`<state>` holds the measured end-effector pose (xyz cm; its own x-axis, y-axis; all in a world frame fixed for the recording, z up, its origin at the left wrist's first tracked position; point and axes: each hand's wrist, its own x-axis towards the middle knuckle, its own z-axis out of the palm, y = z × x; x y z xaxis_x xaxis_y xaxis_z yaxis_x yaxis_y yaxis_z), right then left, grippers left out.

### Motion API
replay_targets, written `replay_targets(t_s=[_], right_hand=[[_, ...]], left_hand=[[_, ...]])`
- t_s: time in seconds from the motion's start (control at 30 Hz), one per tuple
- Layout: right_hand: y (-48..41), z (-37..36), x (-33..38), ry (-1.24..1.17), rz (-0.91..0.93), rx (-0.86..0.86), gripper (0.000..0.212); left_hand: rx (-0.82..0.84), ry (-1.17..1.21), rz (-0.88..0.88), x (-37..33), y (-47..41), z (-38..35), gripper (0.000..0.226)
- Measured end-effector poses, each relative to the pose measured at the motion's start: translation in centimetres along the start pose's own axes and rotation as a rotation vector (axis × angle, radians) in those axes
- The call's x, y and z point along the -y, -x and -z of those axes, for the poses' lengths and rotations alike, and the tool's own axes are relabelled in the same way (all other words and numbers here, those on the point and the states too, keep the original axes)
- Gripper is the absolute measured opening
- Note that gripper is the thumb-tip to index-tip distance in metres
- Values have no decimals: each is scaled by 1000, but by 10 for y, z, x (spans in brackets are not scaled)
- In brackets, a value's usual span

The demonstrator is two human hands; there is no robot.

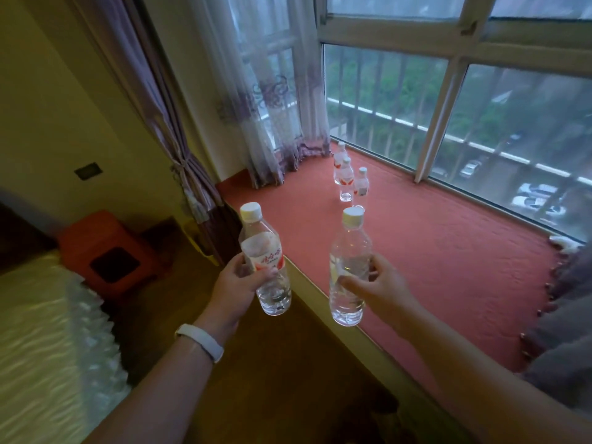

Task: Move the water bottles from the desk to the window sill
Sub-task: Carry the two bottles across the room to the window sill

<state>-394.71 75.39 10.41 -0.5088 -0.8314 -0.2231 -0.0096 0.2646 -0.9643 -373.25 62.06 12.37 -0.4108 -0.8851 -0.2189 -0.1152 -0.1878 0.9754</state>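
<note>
Head view: left hand (238, 278) grip wraps labelled bottle (267, 264), right hand (381, 283) grip wraps clear bottle (349, 270); both upright near window sill (448, 251) front edge, ready for setting beside standing bottles (347, 177).

Farthest sill bottle (340, 155) half hidden (label unreadable), grey cushion (563, 315) cut off

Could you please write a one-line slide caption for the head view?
Left hand and right hand each carry a capped water bottle toward three bottles on the red sill.
</note>
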Motion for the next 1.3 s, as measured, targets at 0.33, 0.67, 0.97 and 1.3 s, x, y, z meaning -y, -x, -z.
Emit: replay_targets(t_s=[0.33, 0.67, 0.97, 1.3], right_hand=[[-102, -58, 18, 40, -50, 20, 49], [-230, -149, 57, 100, -79, -118, 40], [-305, -198, 73, 52, -105, -176, 40], [-379, -191, 66, 31, -149, -259, 41]], left_hand=[[-15, -20, 38, 7, -111, 51, 37], [88, -15, 18, -25, -270, 127, 36], [155, -53, 2, -44, -368, 166, 38], [229, -122, 31, -42, -463, 144, 37]])
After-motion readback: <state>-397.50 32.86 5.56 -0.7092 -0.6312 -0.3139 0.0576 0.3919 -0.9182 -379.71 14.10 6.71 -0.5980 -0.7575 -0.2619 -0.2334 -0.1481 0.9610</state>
